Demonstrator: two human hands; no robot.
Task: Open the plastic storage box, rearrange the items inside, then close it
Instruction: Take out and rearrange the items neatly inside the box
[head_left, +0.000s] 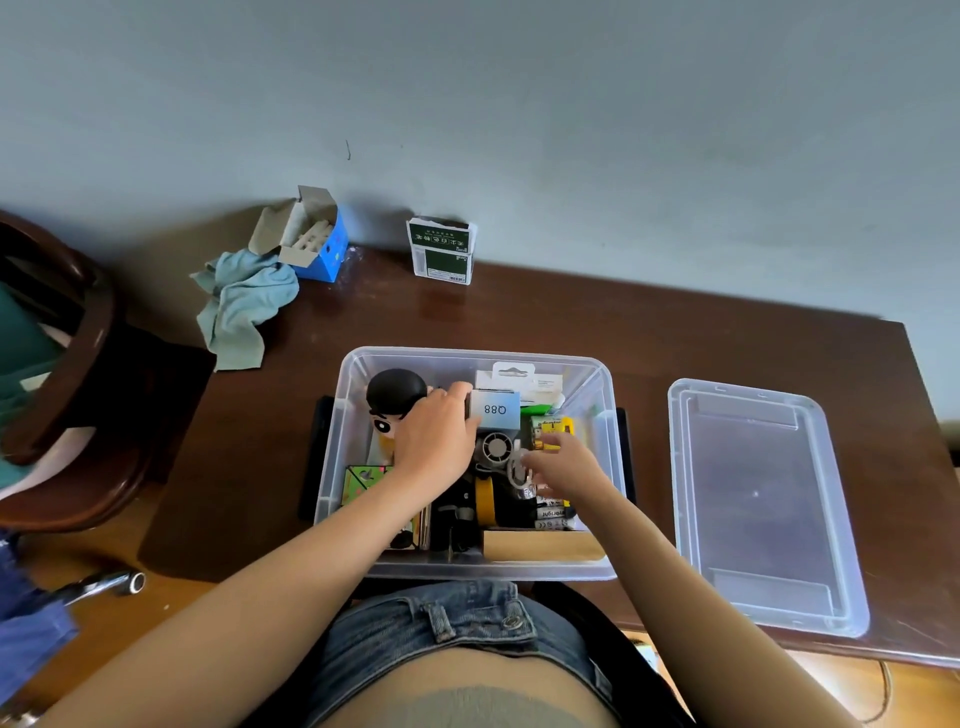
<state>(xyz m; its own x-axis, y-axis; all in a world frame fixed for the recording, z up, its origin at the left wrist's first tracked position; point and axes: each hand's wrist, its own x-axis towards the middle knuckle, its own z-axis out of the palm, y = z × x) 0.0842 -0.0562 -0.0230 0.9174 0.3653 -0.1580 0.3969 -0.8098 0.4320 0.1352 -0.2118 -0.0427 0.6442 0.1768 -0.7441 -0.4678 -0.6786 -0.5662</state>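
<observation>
The clear plastic storage box (602, 447) sits on the table (649, 332) right in front of me, already open, with its lid (758, 499) lying flat on the table well off to my right. I am in the middle of the rearranging. My left hand (434, 441) is down inside the box, fingers curled over the left edge of a small pale-blue carton marked Q88 (496, 410), which stands near the back wall beside a round black-headed figure (396, 395). I judge the carton light and stiff, easy to shift by its short sides, though a hard squeeze could crush it. My right hand (563, 462) hovers low over the middle of the box, fingers loosely bent toward a small round fan (496, 448) and a greyish ring-shaped piece just beside it; blur keeps me from telling whether I am pinching anything there. Under that wrist lie several batteries (553, 512), dense and prone to rolling. The box itself is thin-walled, smooth and a bit flexible; when closing it I would take the lid by its long edges and press at the corners.
</observation>
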